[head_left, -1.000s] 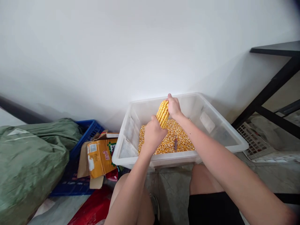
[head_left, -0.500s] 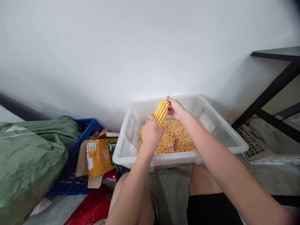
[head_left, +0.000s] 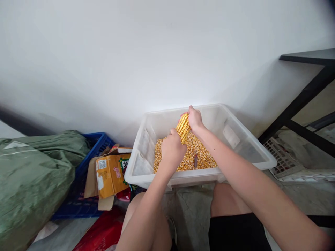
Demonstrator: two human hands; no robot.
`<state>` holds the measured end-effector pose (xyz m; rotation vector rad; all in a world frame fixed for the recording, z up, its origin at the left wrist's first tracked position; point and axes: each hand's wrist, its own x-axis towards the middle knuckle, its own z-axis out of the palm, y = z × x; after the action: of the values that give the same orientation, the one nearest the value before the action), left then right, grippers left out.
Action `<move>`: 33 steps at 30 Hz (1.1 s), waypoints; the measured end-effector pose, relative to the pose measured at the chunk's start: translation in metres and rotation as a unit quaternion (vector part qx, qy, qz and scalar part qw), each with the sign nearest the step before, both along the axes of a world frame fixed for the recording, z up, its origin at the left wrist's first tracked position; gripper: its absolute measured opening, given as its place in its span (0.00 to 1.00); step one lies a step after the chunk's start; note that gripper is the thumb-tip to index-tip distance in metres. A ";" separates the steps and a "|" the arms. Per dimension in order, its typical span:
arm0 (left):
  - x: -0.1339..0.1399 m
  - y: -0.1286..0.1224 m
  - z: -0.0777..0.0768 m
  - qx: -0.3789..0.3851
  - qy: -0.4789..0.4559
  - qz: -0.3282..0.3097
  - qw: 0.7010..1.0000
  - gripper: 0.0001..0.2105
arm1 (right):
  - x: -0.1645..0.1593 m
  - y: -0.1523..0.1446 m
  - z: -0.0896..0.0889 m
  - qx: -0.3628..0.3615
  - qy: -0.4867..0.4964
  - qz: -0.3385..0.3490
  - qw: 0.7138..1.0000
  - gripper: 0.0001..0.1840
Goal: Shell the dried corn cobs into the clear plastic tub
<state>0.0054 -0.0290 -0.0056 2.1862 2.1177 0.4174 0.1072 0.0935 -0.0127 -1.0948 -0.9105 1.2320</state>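
Above a translucent plastic tub [head_left: 150, 178], both my hands grip a yellow ear of corn [head_left: 183, 128] that slants up to the right. My left hand [head_left: 172, 148] is wrapped round its lower end. Around the upper end curl the fingers of my right hand [head_left: 195, 119], partly hidden behind the ear. Loose corn kernels [head_left: 204, 153] cover the tub's bottom. A small dark tool with a reddish tip [head_left: 195, 161] lies on the kernels near the front wall; its kind I cannot make out.
Left of the tub are a torn yellow cardboard box [head_left: 111, 176], a blue crate [head_left: 75, 205] and a green sack [head_left: 36, 181]. A red bag [head_left: 102, 232] lies on the floor. On the right stand a black-framed table [head_left: 290, 115] and a white basket [head_left: 282, 160]. A white wall rises behind.
My right hand has closed further round the upper end of the ear, its fingers now reaching over the top. Both hands and the ear have shifted slightly right.
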 end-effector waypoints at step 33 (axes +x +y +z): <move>-0.022 0.011 0.000 -0.071 -0.133 -0.030 0.988 0.19 | 0.004 0.006 -0.014 0.048 -0.141 0.001 0.989 0.23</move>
<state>-0.0165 -0.0182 -0.0059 1.9860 1.8763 0.5038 0.1108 0.0991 -0.0268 -1.2090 -1.1733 1.0390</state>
